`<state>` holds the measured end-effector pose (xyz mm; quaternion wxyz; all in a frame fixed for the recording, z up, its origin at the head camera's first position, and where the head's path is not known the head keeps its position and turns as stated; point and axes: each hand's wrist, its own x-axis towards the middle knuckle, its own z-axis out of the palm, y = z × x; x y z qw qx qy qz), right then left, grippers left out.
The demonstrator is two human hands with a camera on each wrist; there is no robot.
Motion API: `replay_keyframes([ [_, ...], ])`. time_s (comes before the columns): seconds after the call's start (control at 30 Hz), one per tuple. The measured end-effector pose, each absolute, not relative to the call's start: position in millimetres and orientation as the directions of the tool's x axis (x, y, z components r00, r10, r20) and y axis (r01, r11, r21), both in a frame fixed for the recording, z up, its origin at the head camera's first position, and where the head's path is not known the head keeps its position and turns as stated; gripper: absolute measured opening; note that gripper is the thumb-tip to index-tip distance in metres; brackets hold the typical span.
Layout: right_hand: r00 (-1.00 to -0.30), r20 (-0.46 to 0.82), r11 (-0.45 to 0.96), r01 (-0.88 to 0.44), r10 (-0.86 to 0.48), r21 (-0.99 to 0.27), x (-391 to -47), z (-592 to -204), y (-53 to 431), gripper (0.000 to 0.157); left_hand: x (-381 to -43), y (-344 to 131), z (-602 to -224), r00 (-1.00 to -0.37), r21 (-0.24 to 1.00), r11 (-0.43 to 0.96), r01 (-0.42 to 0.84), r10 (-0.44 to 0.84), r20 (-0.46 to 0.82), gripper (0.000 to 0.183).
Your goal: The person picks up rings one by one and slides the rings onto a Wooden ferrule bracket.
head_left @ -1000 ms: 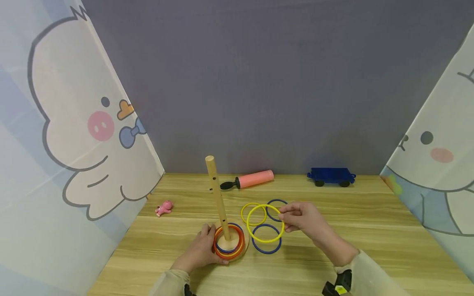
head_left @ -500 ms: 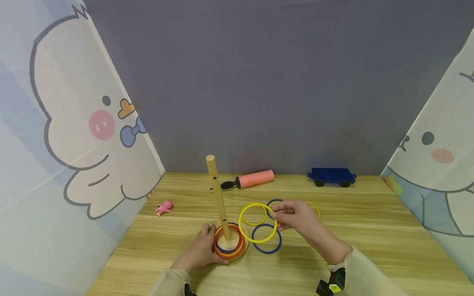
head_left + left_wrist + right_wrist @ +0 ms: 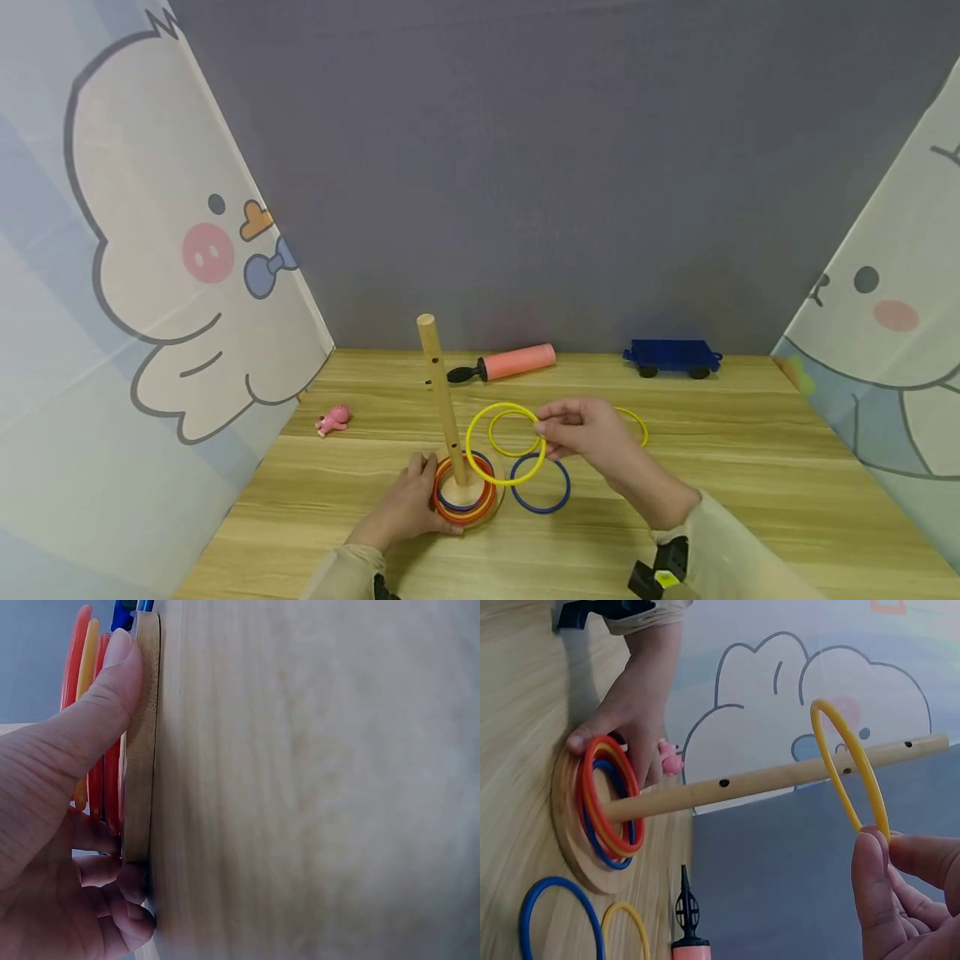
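Note:
My left hand (image 3: 405, 505) grips the round base (image 3: 140, 780) of a wooden ring-toss stand, thumb at the near edge and fingers round the far side. The stand's post (image 3: 442, 400) rises upright, with several red, orange and blue rings stacked low round it; the outermost is a red ring (image 3: 73, 664). Raised above the table, a yellow ring (image 3: 870, 780) is pinched between my right thumb and fingers. My right hand (image 3: 592, 437) is to the right of the post, and the ring overlaps the post only in the right wrist view.
On the table lie a blue ring (image 3: 541, 512), a yellow ring (image 3: 491, 433) behind it and another yellow ring (image 3: 644, 427) partly behind my right hand. Farther back are a pink hand pump (image 3: 517, 362) and a blue toy wagon (image 3: 671, 357). A pink figurine (image 3: 333, 419) lies left.
My right hand has carried the yellow ring leftward toward the post and slightly up. More of the right-hand yellow ring shows, while the rear blue ring is now hidden. The left hand stays put.

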<state>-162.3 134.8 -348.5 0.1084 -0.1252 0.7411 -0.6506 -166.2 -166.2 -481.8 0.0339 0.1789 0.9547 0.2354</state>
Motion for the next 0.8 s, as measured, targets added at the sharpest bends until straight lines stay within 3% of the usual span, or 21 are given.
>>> replay_keyframes([
  [0.8,-0.949,0.087,0.02,-0.098,-0.303,-0.995,-161,-300,108,0.027,-166,-166,-481,-0.933,0.468,0.822,0.325,0.359,0.018,0.122],
])
